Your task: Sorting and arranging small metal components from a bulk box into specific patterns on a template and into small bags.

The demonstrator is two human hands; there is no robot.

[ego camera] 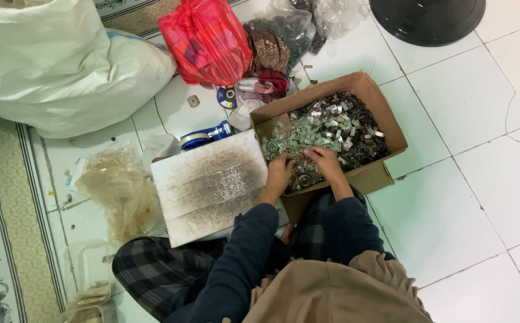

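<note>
I sit cross-legged on a tiled floor, both arms in dark blue sleeves reaching forward. A brown cardboard box point(384, 128) in front of me is full of small shiny metal pieces point(332, 128). My left hand point(279, 170) and my right hand point(327, 162) are both down in the near end of the box, fingers curled among the pieces. Whether either hand has hold of a piece is hidden by the fingers. A white board point(209, 185), dusted with grey specks, lies flat just left of the box beside my left forearm.
A big white sack point(56, 66) lies at the back left, a red plastic bag point(206, 39) and dark cloth behind the box. A blue tape roll point(203, 137), crumpled clear plastic point(119, 188), a patterned mat point(2, 227) at left, a black round base point(427, 18) top right.
</note>
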